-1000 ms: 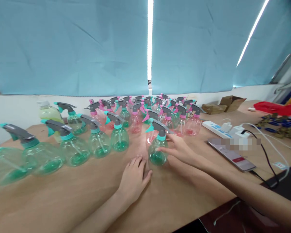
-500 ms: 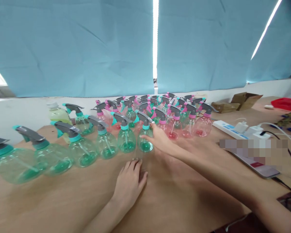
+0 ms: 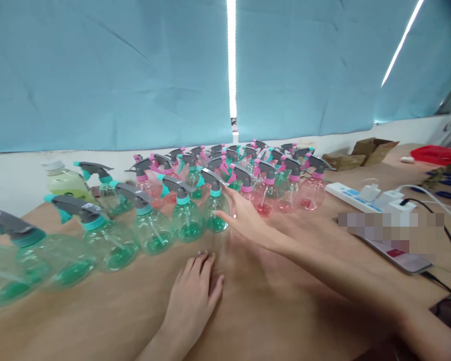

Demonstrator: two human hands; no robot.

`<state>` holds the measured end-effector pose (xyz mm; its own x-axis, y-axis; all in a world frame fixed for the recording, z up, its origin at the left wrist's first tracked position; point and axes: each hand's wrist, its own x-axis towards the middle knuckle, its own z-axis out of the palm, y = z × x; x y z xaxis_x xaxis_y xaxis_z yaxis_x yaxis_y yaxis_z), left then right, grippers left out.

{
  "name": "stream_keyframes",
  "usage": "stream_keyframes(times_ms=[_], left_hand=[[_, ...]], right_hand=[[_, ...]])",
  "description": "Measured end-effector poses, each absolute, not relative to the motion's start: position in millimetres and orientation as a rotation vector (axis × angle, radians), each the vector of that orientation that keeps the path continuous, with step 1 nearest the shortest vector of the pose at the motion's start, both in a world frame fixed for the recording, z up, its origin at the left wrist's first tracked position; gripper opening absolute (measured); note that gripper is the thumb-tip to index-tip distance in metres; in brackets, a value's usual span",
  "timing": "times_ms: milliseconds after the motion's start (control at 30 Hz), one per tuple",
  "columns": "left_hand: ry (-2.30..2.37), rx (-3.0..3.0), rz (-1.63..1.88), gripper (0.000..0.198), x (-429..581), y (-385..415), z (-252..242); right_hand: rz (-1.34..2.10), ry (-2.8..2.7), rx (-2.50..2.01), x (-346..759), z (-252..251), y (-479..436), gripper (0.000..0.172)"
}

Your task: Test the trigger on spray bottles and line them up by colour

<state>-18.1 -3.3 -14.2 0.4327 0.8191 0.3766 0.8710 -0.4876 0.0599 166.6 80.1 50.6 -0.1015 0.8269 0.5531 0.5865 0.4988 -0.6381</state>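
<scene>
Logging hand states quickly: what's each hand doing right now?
Left hand: open, flat on table, holding nothing.
Right hand: open, against a green spray bottle, grip unclear.

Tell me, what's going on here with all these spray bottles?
A person is at a wooden table crowded with empty-looking green bottles and pink spray bottles. The person's right hand reaches out, its fingertips at the side of one green spray bottle without gripping it. The left hand lies on the table, in front of the bottles. A power strip and a phone sit to the right.
</scene>
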Motion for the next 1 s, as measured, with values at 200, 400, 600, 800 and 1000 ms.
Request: stream_keyframes(times_ms=[200, 400, 600, 800, 1000], left_hand=[[-1.486, -2.544, -0.546, 0.036, -19.7, -2.4, -16.5], [-1.492, -2.559, -0.657, 0.035, -20.3, -0.4, -18.7], [-1.491, -2.628, -0.782, 0.033, -19.1, 1.1, -19.1], [-1.639, -2.754, -0.925, 0.032, -3.9, 1.5, -11.3], [-1.716, -2.797, -1.278, 0.066, 46.4, 8.8, -13.0]], right_hand=[[0.243, -1.698, -1.273, 227.4, 48.1, 54.7, 0.016], [0.154, -1.717, -1.486, 243.5, 39.6, 80.6, 0.061], [0.212, -1.740, -1.533, 222.3, 37.6, 98.3, 0.078], [0.224, -1.776, -1.554, 230.4, 41.3, 84.7, 0.068], [0.186, -1.897, -1.529, 250.2, 40.6, 24.3, 0.060]])
